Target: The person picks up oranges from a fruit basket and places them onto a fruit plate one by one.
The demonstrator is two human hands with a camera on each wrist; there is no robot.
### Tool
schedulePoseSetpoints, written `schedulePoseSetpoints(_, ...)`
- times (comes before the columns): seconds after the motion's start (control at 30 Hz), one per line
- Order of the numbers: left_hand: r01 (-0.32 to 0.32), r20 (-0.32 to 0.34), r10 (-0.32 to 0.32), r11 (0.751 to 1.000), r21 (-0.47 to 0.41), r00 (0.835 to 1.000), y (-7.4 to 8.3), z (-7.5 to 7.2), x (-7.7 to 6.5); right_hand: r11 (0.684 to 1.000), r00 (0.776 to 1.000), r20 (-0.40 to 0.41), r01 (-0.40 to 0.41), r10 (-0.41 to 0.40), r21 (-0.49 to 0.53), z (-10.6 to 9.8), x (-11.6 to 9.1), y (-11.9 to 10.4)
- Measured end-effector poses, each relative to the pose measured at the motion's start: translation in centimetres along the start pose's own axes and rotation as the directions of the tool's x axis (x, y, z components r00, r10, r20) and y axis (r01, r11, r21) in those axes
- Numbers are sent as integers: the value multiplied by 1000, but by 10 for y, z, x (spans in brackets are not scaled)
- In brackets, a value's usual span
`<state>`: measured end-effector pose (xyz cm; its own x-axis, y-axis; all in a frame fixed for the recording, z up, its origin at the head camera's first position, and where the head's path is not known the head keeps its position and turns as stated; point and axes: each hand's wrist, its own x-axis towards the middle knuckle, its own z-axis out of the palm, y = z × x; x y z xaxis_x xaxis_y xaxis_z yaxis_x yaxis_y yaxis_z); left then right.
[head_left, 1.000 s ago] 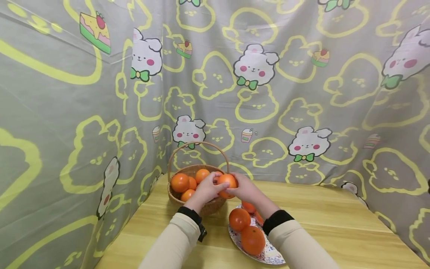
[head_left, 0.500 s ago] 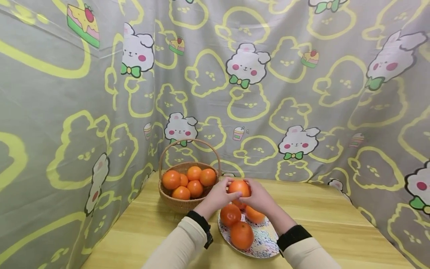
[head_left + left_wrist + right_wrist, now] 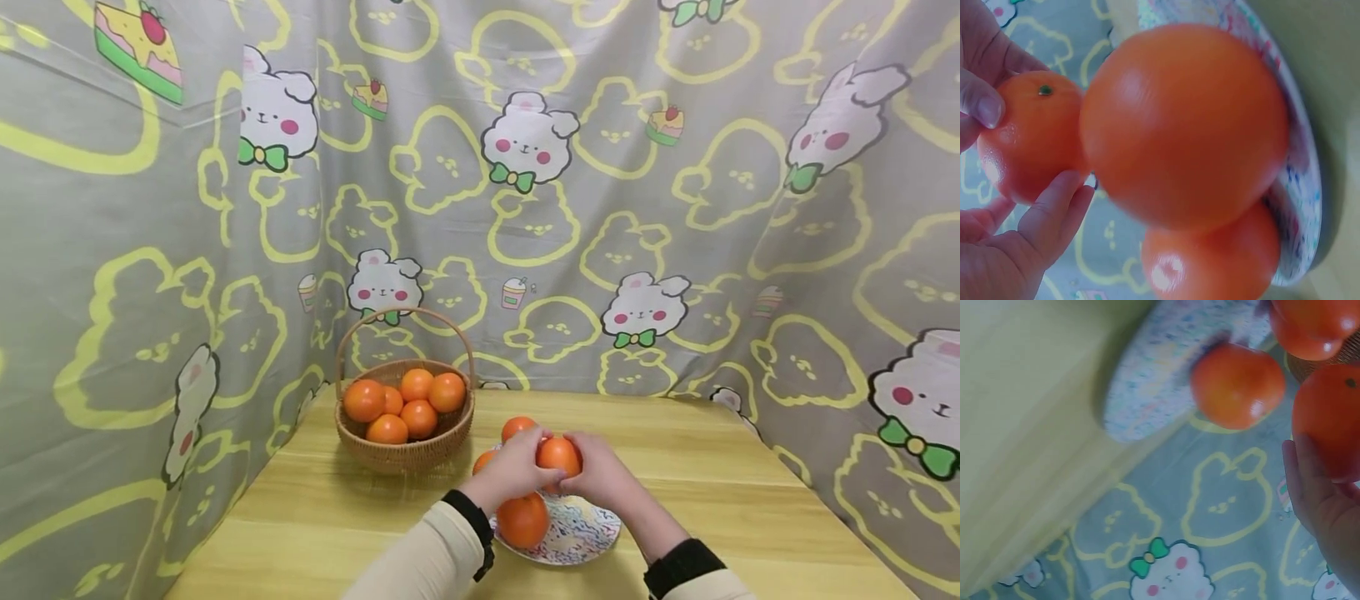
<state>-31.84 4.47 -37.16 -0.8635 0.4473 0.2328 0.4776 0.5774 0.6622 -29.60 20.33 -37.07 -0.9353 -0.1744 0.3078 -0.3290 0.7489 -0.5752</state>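
Both hands hold one orange (image 3: 558,457) between them, over the far part of a patterned plate (image 3: 581,533). The left hand (image 3: 517,469) grips its left side and the right hand (image 3: 603,471) its right side, thumbs toward the camera. A green stem mark shows on this held orange (image 3: 1035,144) in the left wrist view. On the plate's near left sits a large orange (image 3: 522,521). Another orange (image 3: 517,428) shows behind the left hand, and one more (image 3: 482,462) is partly hidden by it. In the right wrist view, fingers of the right hand (image 3: 1329,519) lie against the held orange.
A wicker basket (image 3: 405,454) with a tall handle (image 3: 405,310) stands left of the plate, holding several oranges (image 3: 387,429). The wooden table (image 3: 720,483) meets a printed curtain (image 3: 450,208) at the back and left.
The hands have carried the orange from the basket's right edge rightward to over the plate. The head view has shifted, so basket and plate sit further left in it.
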Motion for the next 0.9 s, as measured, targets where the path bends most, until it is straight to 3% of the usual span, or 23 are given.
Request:
schedulePoseSetpoints(0.17, -3, 62, 2, 1000, 14, 998, 2, 11, -2, 998, 1000, 27, -16, 15, 59, 0, -11, 11)
schedulePoseSetpoints(0.3, -32, 130, 19, 994, 102, 991, 2, 18, -4, 995, 993, 107, -53, 44, 80, 1, -19, 19)
schedulePoseSetpoints(0.5, -128, 226, 67, 955, 267, 972, 7, 24, -5, 995, 976, 206, -79, 66, 58, 5, -27, 29)
schedulePoseSetpoints(0.63, -140, 256, 50, 927, 348, 965, 8, 27, -4, 995, 971, 229, -81, 67, 53, 9, -29, 32)
schedulePoseSetpoints(0.9, -174, 291, 55, 899, 401, 955, 12, 31, -5, 996, 964, 263, -55, 36, 66, 12, -32, 37)
